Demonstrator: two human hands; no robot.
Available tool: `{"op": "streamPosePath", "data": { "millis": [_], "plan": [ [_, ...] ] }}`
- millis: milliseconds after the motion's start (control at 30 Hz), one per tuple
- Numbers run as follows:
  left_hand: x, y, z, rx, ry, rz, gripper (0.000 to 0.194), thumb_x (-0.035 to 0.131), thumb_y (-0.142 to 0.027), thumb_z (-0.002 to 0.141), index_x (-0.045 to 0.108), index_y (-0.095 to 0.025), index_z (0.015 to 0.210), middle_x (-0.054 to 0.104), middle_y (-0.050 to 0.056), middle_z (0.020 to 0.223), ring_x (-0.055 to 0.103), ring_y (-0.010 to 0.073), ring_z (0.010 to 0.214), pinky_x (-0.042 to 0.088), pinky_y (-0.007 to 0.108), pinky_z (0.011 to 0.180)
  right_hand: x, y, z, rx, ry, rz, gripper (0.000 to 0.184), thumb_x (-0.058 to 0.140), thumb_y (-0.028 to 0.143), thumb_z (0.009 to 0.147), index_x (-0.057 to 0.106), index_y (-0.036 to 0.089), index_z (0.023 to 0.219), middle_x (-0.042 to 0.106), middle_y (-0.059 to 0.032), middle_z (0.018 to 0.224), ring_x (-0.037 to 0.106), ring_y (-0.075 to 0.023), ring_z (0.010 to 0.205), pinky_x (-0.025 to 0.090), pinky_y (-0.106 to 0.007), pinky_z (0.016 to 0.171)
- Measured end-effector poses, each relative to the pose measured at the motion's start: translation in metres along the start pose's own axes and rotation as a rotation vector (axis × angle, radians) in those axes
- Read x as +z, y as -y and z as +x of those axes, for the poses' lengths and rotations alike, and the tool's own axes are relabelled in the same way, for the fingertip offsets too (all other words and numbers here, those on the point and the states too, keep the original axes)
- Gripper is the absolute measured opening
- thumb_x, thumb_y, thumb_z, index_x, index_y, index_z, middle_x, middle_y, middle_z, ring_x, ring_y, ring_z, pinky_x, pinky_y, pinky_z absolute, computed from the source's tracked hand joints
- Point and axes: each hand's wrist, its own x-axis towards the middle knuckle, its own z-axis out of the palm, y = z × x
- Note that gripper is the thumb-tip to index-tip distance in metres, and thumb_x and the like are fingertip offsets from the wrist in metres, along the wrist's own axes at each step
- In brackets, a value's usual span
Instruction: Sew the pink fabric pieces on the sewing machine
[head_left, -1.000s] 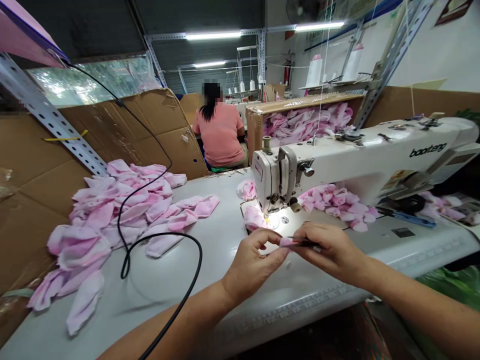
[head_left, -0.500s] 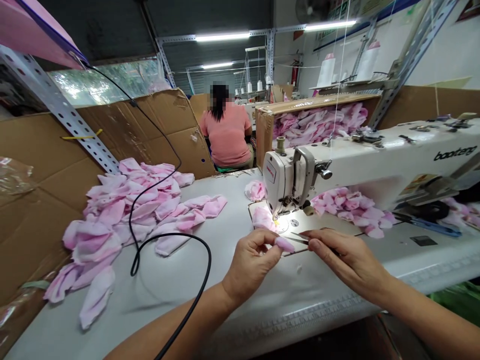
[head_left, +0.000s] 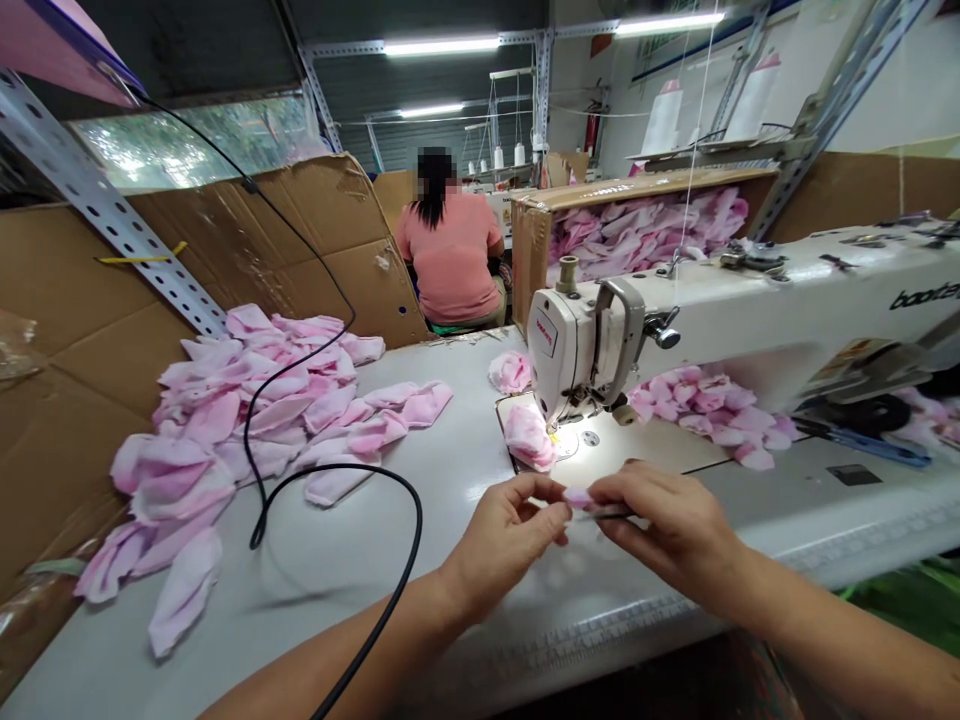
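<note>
Cable (head_left: 419,522), black and looping, cuts across in front of the left forearm (head_left: 424,615). The left hand (head_left: 499,545) pinches a small pink scrap (head_left: 577,497) just before the sewing machine (head_left: 720,310), thumb and finger together on it; the right hand (head_left: 675,525) has its fingers clamped on a thin dark tool (head_left: 616,515) close by. A pink bundle (head_left: 529,438) sits at the needle. Cloth pieces (head_left: 712,410) crowd under the machine, and a pink heap (head_left: 255,390) takes up the grey table's (head_left: 457,430) left side. Beyond stand a stuffed carton (head_left: 531,250), then a seated person (head_left: 454,260) beneath strip lights (head_left: 442,46).
</note>
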Motion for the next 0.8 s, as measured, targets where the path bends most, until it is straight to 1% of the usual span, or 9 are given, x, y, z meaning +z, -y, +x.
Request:
{"op": "streamPosePath", "data": {
  "millis": [100, 167, 300, 367, 433, 500, 567, 700, 800],
  "plan": [
    [0.003, 0.002, -0.004, -0.19, 0.091, -0.181, 0.033, 0.063, -0.044, 0.081, 0.062, -0.011, 0.083, 0.058, 0.005, 0.085, 0.054, 0.0093, 0.06, 0.033, 0.021, 0.053, -0.003, -0.002, -0.004, -0.188, 0.044, -0.161, 0.009, 0.049, 0.012, 0.097, 0.057, 0.013, 0.101, 0.063, -0.0058, 0.083, 0.056, -0.0182, 0.072, 0.041, -0.03, 0.064],
    [0.006, 0.003, -0.004, -0.256, 0.116, -0.268, 0.036, 0.063, -0.047, 0.081, 0.06, -0.012, 0.08, 0.057, 0.005, 0.085, 0.054, 0.0088, 0.058, 0.031, 0.02, 0.05, -0.005, -0.003, -0.005, -0.243, 0.079, -0.217, 0.012, 0.048, 0.01, 0.097, 0.058, 0.012, 0.102, 0.065, -0.0076, 0.086, 0.057, -0.0193, 0.072, 0.042, -0.031, 0.065],
    [0.009, 0.006, -0.001, -0.27, 0.112, -0.327, 0.038, 0.075, -0.045, 0.074, 0.058, -0.012, 0.074, 0.053, 0.002, 0.074, 0.049, 0.0069, 0.058, 0.031, 0.018, 0.05, -0.006, -0.003, -0.006, -0.25, 0.112, -0.277, 0.015, 0.049, 0.011, 0.097, 0.061, 0.012, 0.106, 0.067, -0.0081, 0.091, 0.06, -0.0208, 0.075, 0.043, -0.032, 0.063],
    [0.008, 0.007, 0.001, -0.255, 0.118, -0.354, 0.036, 0.078, -0.041, 0.073, 0.058, -0.011, 0.074, 0.054, 0.002, 0.072, 0.048, 0.0066, 0.059, 0.032, 0.017, 0.051, -0.007, -0.002, -0.007, -0.256, 0.108, -0.26, 0.02, 0.048, 0.008, 0.096, 0.059, 0.012, 0.113, 0.067, -0.0082, 0.093, 0.06, -0.021, 0.077, 0.045, -0.032, 0.064],
    [0.007, 0.008, 0.003, -0.225, 0.108, -0.348, 0.036, 0.078, -0.041, 0.073, 0.06, -0.011, 0.078, 0.057, 0.003, 0.073, 0.05, 0.0071, 0.061, 0.033, 0.017, 0.051, -0.007, -0.001, -0.009, -0.25, 0.111, -0.203, 0.027, 0.049, 0.006, 0.094, 0.056, 0.011, 0.12, 0.067, -0.009, 0.099, 0.06, -0.0214, 0.08, 0.047, -0.033, 0.069],
    [0.006, 0.009, 0.005, -0.187, 0.072, -0.313, 0.037, 0.079, -0.042, 0.072, 0.06, -0.011, 0.082, 0.059, 0.003, 0.073, 0.056, 0.0091, 0.063, 0.036, 0.017, 0.053, -0.008, 0.0, -0.013, -0.197, 0.114, -0.111, 0.033, 0.049, 0.007, 0.093, 0.053, 0.012, 0.125, 0.066, -0.0094, 0.104, 0.059, -0.0216, 0.085, 0.049, -0.034, 0.072],
    [0.005, 0.008, 0.006, -0.136, 0.02, -0.268, 0.038, 0.081, -0.041, 0.07, 0.06, -0.011, 0.082, 0.06, 0.003, 0.073, 0.059, 0.0109, 0.064, 0.038, 0.018, 0.053, -0.008, 0.001, -0.016, -0.077, 0.097, 0.009, 0.033, 0.05, 0.01, 0.092, 0.053, 0.015, 0.125, 0.065, -0.008, 0.103, 0.059, -0.0204, 0.086, 0.049, -0.033, 0.073],
    [0.006, 0.007, 0.006, -0.034, -0.029, -0.182, 0.035, 0.08, -0.039, 0.07, 0.062, -0.011, 0.081, 0.059, 0.002, 0.075, 0.061, 0.0119, 0.063, 0.04, 0.019, 0.052, -0.006, 0.004, -0.018, 0.242, 0.0, 0.25, 0.017, 0.055, 0.016, 0.093, 0.061, 0.019, 0.109, 0.067, -0.0031, 0.091, 0.062, -0.0148, 0.079, 0.05, -0.024, 0.07],
    [0.006, 0.007, 0.006, 0.015, -0.029, -0.122, 0.033, 0.078, -0.04, 0.072, 0.064, -0.011, 0.081, 0.059, 0.003, 0.073, 0.061, 0.0131, 0.065, 0.041, 0.02, 0.052, -0.002, 0.006, -0.015, 0.393, 0.019, 0.34, 0.011, 0.058, 0.025, 0.095, 0.066, 0.019, 0.099, 0.067, -0.0024, 0.086, 0.063, -0.0141, 0.076, 0.048, -0.021, 0.064]
  ]
}}
